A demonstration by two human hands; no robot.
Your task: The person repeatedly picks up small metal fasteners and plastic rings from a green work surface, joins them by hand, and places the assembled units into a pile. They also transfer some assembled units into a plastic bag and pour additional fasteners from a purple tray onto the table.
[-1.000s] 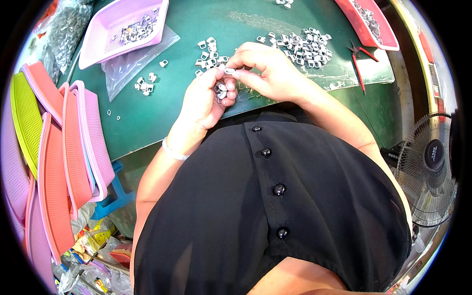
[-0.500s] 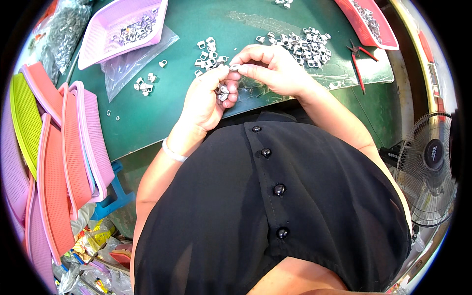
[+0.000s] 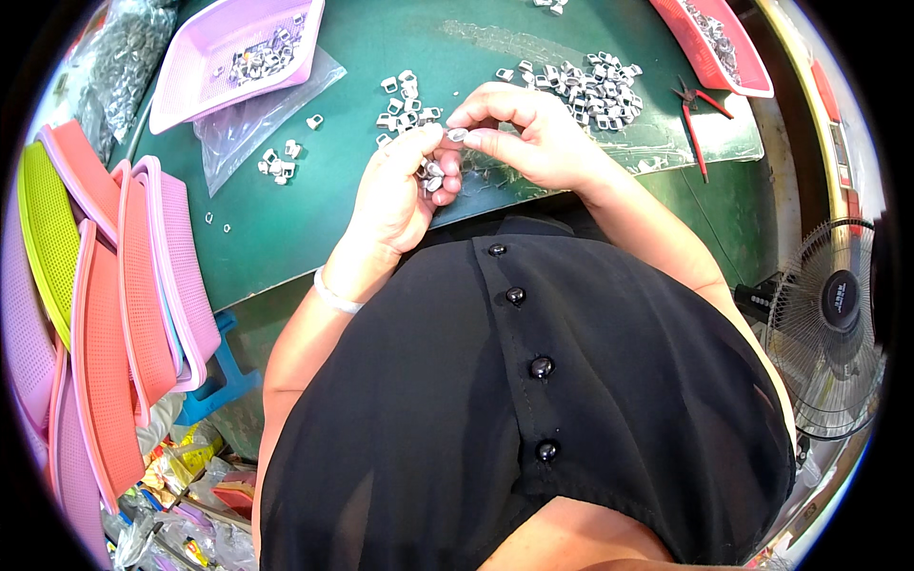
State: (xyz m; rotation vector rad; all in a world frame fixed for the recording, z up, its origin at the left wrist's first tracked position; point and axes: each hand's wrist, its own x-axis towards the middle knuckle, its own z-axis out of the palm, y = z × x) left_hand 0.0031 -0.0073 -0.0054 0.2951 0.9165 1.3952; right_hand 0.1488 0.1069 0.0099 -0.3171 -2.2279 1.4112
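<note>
My left hand is closed at the table's near edge, its curled fingers cupping several small silvery metal loops. One more metal loop sits at the meeting fingertips of both hands. My right hand pinches that one between thumb and forefinger, while the left thumb and forefinger come up close to it. Fingers partly hide the cupped pieces. Just beyond my left hand lies a small cluster of loops, and past my right hand a larger loose pile.
Red-handled pliers lie at the right of the green table. A pink basket and a lilac basket hold metal pieces. A clear bag lies under the lilac one. Stacked baskets stand left, a fan right.
The metal loop at my fingertips has turned and shows a brighter, flatter face. My right fingers have shifted slightly; my left hand has hardly moved.
</note>
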